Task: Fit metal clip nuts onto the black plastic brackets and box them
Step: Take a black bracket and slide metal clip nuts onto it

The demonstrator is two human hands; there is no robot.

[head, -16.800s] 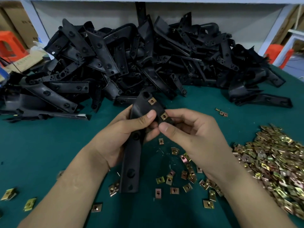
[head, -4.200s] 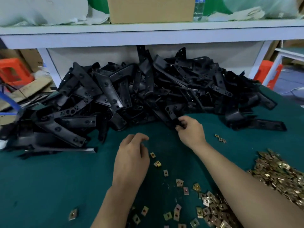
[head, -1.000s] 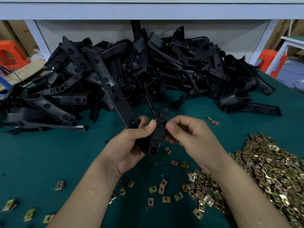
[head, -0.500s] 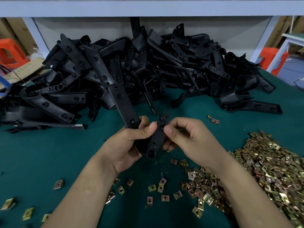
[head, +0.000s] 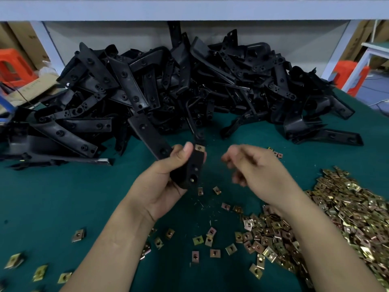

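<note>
Head camera shows me a green table [head: 52,197] from above, and I start with what is closest. Small gold loose clip nuts [head: 197,240] lie scattered on the green top near the bottom edge. A few more sit far off to the left. On the right there is a big heap of clip nuts [head: 357,218], all shiny and piled on each other.

Two bare arms reach in from the bottom. The left hand [head: 166,182] is wrapped around a black bracket [head: 194,165], with the thumb pressed on its front. I see the bracket held up above the table, just over the loose nuts. One fitted clip nut [head: 200,147] sits on the bracket's top edge, right beside the thumb tip. A long flat part of the bracket pokes up and to the left, out of the fist.

The right hand [head: 259,171] is near the bracket but not touching it. Its fingers are bent a little, and it is very blurry. I cannot tell if it has a nut in it.

A bit past the right hand, a tiny bunch of nuts [head: 275,153] lies by itself.

Farther back is a huge pile of black brackets [head: 189,85], going almost all the way across the table. Over it runs a pale shelf [head: 189,9]. Behind the table I see an orange stool [head: 12,68] on the left, another orange stool [head: 347,74] on the right, and brown cardboard boxes [head: 21,39].
</note>
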